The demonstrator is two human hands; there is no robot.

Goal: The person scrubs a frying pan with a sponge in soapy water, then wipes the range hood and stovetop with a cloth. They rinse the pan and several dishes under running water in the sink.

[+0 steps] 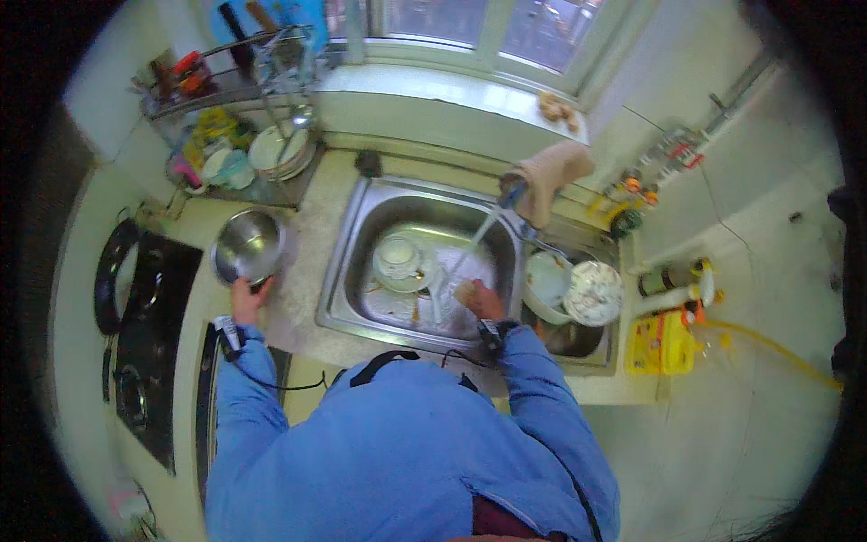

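At the counter left of the sink, my left hand (pixel 249 299) grips the near rim of a stainless steel bowl (pixel 248 242). My right hand (pixel 485 302) is over the right part of the steel sink (pixel 339 271), holding what looks like a pale tan sponge (pixel 464 293). Water (pixel 478 234) runs from the faucet into the basin close by that hand. Stacked white bowls (pixel 397 257) sit on the left of the basin floor. Beside them lies a white spoon-like utensil (pixel 435 301), partly blurred.
A large pale bowl (pixel 546 281) and a bowl with white foamy-looking contents (pixel 596 293) occupy the small right basin. A tan cloth (pixel 552 183) hangs over the faucet. Left are a dish rack (pixel 223 183) and black stove (pixel 145 345); right stands a yellow container (pixel 660 344).
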